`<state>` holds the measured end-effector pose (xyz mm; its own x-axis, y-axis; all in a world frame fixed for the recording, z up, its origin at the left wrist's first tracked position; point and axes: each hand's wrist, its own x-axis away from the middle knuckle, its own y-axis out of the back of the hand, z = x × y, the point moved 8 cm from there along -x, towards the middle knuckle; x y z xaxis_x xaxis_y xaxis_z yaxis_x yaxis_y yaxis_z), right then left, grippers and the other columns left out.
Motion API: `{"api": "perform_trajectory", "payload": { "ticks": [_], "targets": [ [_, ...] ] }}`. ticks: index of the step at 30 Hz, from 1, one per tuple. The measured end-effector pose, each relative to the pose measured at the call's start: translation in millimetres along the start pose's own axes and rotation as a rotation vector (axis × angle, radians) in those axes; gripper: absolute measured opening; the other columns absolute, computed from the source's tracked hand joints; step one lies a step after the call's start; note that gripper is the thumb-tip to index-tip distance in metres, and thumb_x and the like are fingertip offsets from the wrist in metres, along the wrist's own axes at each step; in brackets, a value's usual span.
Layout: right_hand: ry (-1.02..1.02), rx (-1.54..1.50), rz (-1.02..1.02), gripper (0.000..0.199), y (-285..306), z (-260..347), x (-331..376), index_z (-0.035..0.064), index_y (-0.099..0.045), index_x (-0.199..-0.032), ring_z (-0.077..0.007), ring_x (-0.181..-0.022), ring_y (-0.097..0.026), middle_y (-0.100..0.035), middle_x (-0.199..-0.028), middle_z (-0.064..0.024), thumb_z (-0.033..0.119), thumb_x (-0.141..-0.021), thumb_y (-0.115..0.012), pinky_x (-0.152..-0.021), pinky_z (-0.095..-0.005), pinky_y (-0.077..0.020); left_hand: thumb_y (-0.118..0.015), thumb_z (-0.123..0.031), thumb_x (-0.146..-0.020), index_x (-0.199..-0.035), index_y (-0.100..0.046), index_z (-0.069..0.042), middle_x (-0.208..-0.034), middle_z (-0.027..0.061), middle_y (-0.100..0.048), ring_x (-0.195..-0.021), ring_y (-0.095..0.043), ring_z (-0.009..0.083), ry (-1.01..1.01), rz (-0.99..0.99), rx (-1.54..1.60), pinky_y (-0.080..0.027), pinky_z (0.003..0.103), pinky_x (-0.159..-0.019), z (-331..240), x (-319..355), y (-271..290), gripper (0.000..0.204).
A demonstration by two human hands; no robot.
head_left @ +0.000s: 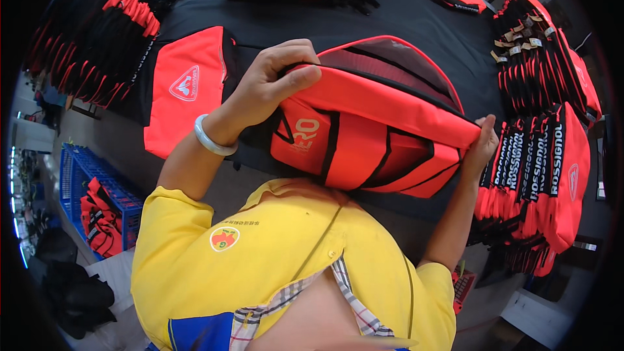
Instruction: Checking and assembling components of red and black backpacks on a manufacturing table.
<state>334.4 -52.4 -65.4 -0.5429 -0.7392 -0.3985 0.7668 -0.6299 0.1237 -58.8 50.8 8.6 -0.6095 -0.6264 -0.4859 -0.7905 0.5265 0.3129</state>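
Red-and-black bag [370,136] held up over dark counter [416,19], left hand [270,84] clamped on top edge, right hand [482,146] pinching far corner, keeping open mouth taut for inspection, apparently.

I counted one red-and-black fabric bag [370,130] held up by two hands, left hand [270,84] and right hand [482,146]. One more flat red bag [185,91] lay on the dark table [416,19]. I saw one blue plastic crate [81,172] and one white bangle [211,140]. The stacked bags [539,149] were too many to count.
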Motion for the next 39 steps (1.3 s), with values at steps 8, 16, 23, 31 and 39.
{"api": "perform_trajectory", "payload": {
  "ticks": [8,16,23,31,39],
  "targets": [
    [-0.123,-0.019,0.034,0.050,-25.8,9.5,-5.6,0.0130,-0.042,-0.060,-0.0036,-0.052,-0.030,-0.036,-0.058,0.0073,0.040,-0.102,-0.046,-0.049,-0.0237,-0.0244,-0.056,-0.020,-0.098,-0.080,-0.052,-0.006,-0.077,-0.0089,-0.043,-0.073,-0.040,-0.0007,0.246,-0.169,0.363,-0.033,0.016,-0.064,56.7,6.2,28.8,0.023],
    [-0.267,-0.417,0.030,0.047,-45.3,9.0,-15.3,0.0105,-0.051,-0.064,-0.0017,-0.052,-0.034,-0.042,-0.058,0.0074,0.040,-0.100,-0.051,-0.049,-0.0206,-0.0274,-0.060,-0.031,-0.095,-0.112,-0.065,-0.006,-0.104,0.0052,-0.065,-0.099,-0.059,0.0147,0.127,-0.448,-0.489,-0.043,0.026,-0.087,23.7,-18.7,43.7,0.030],
    [-0.074,-0.341,0.023,0.044,-42.0,36.1,-8.7,0.0040,-0.059,-0.075,-0.0014,-0.054,-0.037,-0.047,-0.060,0.0076,0.041,-0.099,-0.054,-0.051,-0.0192,-0.0294,-0.062,-0.027,-0.092,-0.115,-0.065,-0.009,-0.105,0.0083,-0.065,-0.099,-0.061,0.0248,-0.270,-0.172,-0.972,-0.036,0.038,-0.103,-21.3,-49.3,-5.1,0.030],
    [0.425,0.239,0.209,0.022,-46.4,106.9,8.9,0.0008,-0.062,-0.081,-0.0130,-0.066,-0.046,-0.053,-0.064,-0.0012,0.019,-0.092,-0.064,-0.063,-0.0256,-0.0391,-0.059,-0.020,-0.092,-0.080,-0.059,-0.004,-0.072,0.0079,-0.057,-0.067,-0.055,0.0246,-0.348,0.030,-0.916,-0.040,0.034,-0.071,-18.3,-60.8,-13.3,0.020],
    [0.371,0.256,0.293,0.040,-50.5,90.1,4.8,0.0005,-0.042,-0.067,-0.0173,-0.061,-0.031,-0.032,-0.058,-0.0045,0.022,-0.097,-0.056,-0.062,-0.0289,-0.0324,-0.058,-0.019,-0.091,-0.071,-0.054,-0.004,-0.065,0.0079,-0.052,-0.061,-0.053,0.0242,-0.467,0.037,-0.888,-0.037,0.035,-0.068,-37.8,-50.6,-7.7,0.025]
  ]
}}
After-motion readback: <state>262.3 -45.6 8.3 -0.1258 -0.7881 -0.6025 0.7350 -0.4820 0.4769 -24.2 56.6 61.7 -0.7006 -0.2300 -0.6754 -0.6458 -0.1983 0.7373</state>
